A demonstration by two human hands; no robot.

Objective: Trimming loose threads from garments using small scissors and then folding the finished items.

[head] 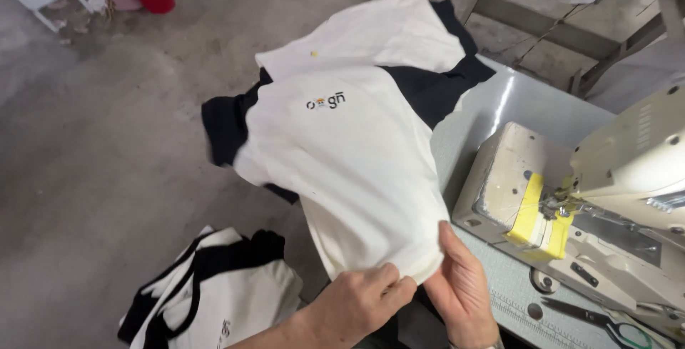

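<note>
A: Starting at the left. Noting a pile of white-and-black garments (214, 292) lying on the concrete floor (93, 163), low in view, apart from the work.

B: Likely lying there as a separate stack, within reach. Moving on to the hands?

A: Seeing the left hand (360, 302) pinching the near hem of the white garment with black trim (342, 149), thumb and fingers pressed together on the cloth. Seeing the right hand (460, 288) just beside it, fingers straight and together, lying flat along the same edge.

B: Judging the grip as keeping the hem taut and aligned between both hands. Locating the garment itself?

A: Hanging from the hands and draping away over the left edge of the surface (514, 99), far end trailing toward the floor. Sagging under its own weight, being supported only at the hem.

B: Continuing right?

A: Recording a cream sewing machine (614, 199) sitting on the surface, yellow tape (536, 222) wrapping the arm near the needle, possibly as an edge guide. Noting scissors (606, 319) lying at the near right, close to hand.
</note>
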